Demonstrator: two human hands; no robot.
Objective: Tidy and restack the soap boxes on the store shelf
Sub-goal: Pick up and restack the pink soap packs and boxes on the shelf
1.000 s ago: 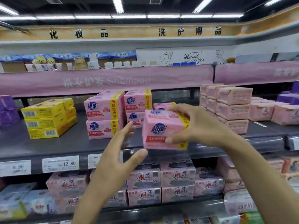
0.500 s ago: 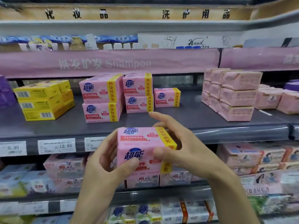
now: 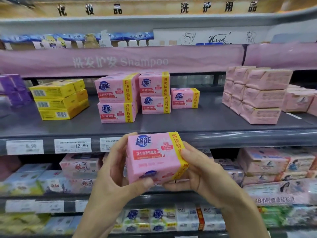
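A pink soap box with a blue logo and a yellow band is held in front of the grey shelf, below its front edge. My left hand grips its left side, thumb under the lower front. My right hand grips its right side over the yellow band. On the shelf stand matching pink boxes: a stack of two at the left, another stack of two beside it, and a single box further right.
Yellow boxes are stacked at the shelf's left, purple packs beyond them. Pale pink wrapped packs are stacked at the right. Price tags line the shelf edge. Lower shelves hold several other soap packs.
The box has come off the shelf, down and towards me. My left hand has taken hold of it beside the right. The box has been turned so its front faces me.
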